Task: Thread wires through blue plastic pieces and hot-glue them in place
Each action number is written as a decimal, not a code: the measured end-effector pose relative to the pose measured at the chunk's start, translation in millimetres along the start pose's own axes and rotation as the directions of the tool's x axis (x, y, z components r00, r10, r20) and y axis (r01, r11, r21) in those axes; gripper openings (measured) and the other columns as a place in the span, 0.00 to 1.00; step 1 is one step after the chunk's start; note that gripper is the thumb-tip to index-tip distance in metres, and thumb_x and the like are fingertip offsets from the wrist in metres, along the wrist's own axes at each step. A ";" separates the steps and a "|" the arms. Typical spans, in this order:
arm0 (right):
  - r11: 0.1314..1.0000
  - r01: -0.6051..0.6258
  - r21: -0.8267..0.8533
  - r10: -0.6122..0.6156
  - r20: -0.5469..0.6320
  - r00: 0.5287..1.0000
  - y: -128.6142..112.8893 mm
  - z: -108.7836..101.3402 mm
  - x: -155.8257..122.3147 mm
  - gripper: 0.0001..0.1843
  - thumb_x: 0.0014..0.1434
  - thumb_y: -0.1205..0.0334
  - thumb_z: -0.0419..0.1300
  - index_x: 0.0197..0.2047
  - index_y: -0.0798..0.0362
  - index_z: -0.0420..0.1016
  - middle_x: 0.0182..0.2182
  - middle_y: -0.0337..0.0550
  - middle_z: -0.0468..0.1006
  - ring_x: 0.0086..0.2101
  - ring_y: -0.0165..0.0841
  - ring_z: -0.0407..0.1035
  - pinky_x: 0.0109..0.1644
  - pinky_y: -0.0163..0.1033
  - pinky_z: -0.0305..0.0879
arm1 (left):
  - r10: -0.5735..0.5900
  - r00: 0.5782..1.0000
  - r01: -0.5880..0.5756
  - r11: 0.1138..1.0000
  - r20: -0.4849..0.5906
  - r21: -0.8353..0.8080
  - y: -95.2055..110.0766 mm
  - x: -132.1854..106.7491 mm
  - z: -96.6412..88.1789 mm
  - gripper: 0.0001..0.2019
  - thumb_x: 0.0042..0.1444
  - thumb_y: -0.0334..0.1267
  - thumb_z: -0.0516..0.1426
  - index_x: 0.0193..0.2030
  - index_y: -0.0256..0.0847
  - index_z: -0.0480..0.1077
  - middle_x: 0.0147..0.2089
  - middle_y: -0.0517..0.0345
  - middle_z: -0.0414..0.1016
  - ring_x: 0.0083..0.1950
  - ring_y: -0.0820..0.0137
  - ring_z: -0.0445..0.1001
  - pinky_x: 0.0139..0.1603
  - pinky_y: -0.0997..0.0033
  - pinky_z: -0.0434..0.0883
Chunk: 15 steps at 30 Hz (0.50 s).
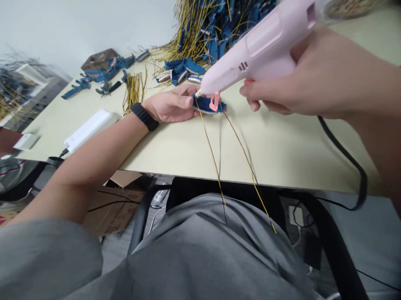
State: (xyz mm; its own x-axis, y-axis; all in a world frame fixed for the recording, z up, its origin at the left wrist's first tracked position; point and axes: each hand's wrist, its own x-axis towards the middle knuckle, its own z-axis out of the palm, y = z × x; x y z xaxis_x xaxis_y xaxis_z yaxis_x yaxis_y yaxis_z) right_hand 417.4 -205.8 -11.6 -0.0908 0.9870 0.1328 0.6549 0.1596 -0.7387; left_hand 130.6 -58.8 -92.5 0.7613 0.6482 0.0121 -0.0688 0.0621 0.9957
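Note:
My left hand (171, 104) grips a small blue foam-like piece (206, 104) between fingers and thumb, with a pink plastic clip (214, 101) pinching it. Two thin yellow wires (220, 157) trail from the piece, down past the table edge. My right hand (312, 73) wraps around the handle of a pink hot glue gun (256, 47). The gun's nozzle (198, 93) touches the blue piece at its end near my left fingers. The gun's body hides the area behind the nozzle.
A large heap of blue pieces with yellow wires (210, 25) lies at the table's far end. Loose blue pieces, pliers (106, 89), a yellow wire bundle (134, 90) and a white box (89, 130) lie nearby. The gun's black cord (351, 162) hangs over the table edge.

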 end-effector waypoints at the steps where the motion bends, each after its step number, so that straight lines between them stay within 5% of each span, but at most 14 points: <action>1: 1.000 -0.001 -0.013 0.000 -0.004 1.000 -0.2 0.3 0.7 0.18 0.68 0.71 0.78 0.29 0.46 0.84 0.22 0.40 0.77 0.25 0.34 0.68 0.35 0.46 0.60 | -0.002 0.999 0.001 1.000 0.046 0.024 -0.4 1.6 -1.5 0.51 0.34 0.64 0.96 0.56 0.32 0.87 0.58 0.45 0.91 0.84 0.25 0.83 0.97 0.19 0.62; 4: 0.998 -0.006 -0.059 0.006 0.004 1.000 0.8 -0.1 3.3 0.18 0.72 0.67 0.76 0.29 0.44 0.84 0.23 0.41 0.77 0.26 0.37 0.70 0.35 0.47 0.61 | -0.012 0.982 -0.003 0.997 0.186 0.080 -3.0 7.6 -7.5 0.48 0.42 0.67 0.93 0.59 0.35 0.87 0.61 0.43 0.92 0.81 0.33 0.86 0.96 0.28 0.65; 15: 0.997 -0.048 -0.061 0.054 0.111 0.992 -9.2 -6.4 2.2 0.17 0.70 0.62 0.78 0.30 0.43 0.82 0.22 0.36 0.72 0.26 0.35 0.66 0.36 0.48 0.61 | 0.012 0.971 -0.021 0.999 0.238 0.038 -9.0 8.7 -15.5 0.41 0.52 0.61 0.90 0.63 0.37 0.88 0.64 0.40 0.94 0.73 0.41 0.91 0.91 0.35 0.73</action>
State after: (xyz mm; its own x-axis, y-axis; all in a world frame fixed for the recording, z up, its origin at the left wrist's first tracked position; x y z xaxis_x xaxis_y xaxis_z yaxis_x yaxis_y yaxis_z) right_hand 416.0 -205.3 -0.3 -0.1381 0.9903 0.0181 0.7032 0.1109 -0.7023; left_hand 127.8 -41.9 -102.7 0.8921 0.4496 0.0452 -0.0603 0.0193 0.9980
